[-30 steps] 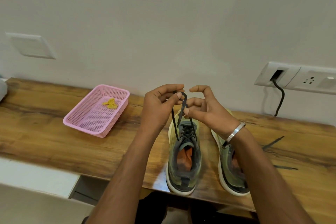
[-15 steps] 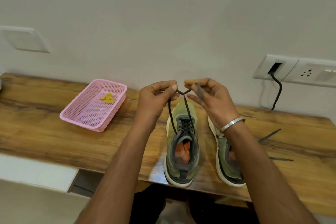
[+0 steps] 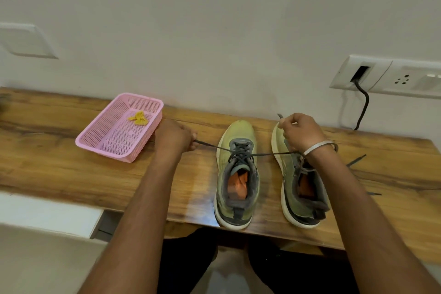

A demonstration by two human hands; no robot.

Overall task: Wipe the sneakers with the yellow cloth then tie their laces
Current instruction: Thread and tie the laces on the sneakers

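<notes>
Two olive-green sneakers stand side by side on the wooden table [image 3: 59, 174], toes toward the wall. The left sneaker [image 3: 237, 174] has its dark lace [image 3: 265, 154] pulled taut sideways across the top. My left hand [image 3: 174, 138] grips one lace end out to the left, near the pink basket. My right hand [image 3: 303, 132] grips the other end above the toe of the right sneaker [image 3: 290, 174]. The right sneaker's laces trail loose on the table. The crumpled yellow cloth [image 3: 139, 118] lies inside the pink basket [image 3: 100, 148].
A white wall socket [image 3: 386, 76] with a black cable plugged in hangs at the right, the cable dropping behind the table. A white switch plate [image 3: 23, 40] is on the wall at the left. The table's front edge runs just under the sneakers' heels.
My hands were close together above the left sneaker, crossing the lace ends. They have now moved apart sideways and down, drawing the lace tight across the shoe.
</notes>
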